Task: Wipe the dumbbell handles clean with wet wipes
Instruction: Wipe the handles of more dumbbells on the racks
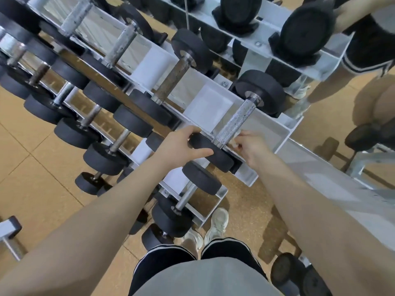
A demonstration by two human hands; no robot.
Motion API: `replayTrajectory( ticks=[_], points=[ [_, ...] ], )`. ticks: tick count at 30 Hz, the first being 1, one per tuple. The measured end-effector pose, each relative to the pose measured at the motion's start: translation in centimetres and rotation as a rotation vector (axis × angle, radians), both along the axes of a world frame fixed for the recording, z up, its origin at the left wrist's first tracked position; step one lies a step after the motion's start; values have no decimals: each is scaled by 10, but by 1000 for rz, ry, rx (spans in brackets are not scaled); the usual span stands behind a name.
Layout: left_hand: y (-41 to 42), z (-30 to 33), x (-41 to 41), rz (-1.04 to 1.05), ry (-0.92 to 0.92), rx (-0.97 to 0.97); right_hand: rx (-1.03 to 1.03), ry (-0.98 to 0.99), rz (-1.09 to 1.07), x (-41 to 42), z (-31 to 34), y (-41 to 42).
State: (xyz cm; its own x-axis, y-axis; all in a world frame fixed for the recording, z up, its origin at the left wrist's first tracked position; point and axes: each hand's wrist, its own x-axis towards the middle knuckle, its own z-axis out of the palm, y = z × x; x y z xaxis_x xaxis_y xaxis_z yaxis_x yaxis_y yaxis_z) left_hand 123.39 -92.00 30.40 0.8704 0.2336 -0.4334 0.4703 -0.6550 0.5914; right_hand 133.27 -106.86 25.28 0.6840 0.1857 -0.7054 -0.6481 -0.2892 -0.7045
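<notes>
Gripping the near head [210, 151] of the dumbbell on the rack's [286, 129] top tier w/ my left hand [181, 144], right hand [249, 146] pinching a soft wipe [236, 144] by the knurled handle [235, 122]; it's prob heavy, stiff, so I steady the head.

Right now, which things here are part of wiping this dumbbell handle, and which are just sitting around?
In the job:
- dumbbell, on the top rack
- left hand, gripping its near weight
- right hand, holding the wipe beside the handle's near end

Just there:
- rusty dumbbell next along
- lower-shelf dumbbells
- rack
- mirror
- shoes
</notes>
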Motion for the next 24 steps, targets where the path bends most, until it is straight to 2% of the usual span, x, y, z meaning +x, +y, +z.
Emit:
replayTrajectory(
  ticks=[2, 4, 6, 8, 11, 16, 17, 19, 21, 24],
  points=[
    [5, -4, 2, -26, 11, -16, -83, 25, 123, -13, 3, -2],
    [8, -9, 6, -64, 51, -35, -157, -45, 138, -15, 9, -3],
    [11, -12, 8, -50, 113, -72, -270, -263, 204, -11, 17, -7],
    [13, -16, 7, -17, 144, -106, -403, -566, 282, -4, 24, -11],
    [13, -21, 3, -24, 127, -94, -441, -933, 392, 1, 27, -8],
    [12, -24, 1, -6, 87, -86, -475, -1158, 306, 10, 17, 1],
    [11, -24, 1, -4, 86, -91, -486, -1234, 377, 12, 13, 3],
    [12, -26, 1, 14, 89, -106, -549, -1402, 679, 17, -2, 5],
    [12, -27, 0, 32, 92, -125, -544, -1347, 970, 16, -8, 8],
    [11, -27, -3, 56, 84, -138, -359, -1184, 1215, 9, 6, 15]
  ],
)
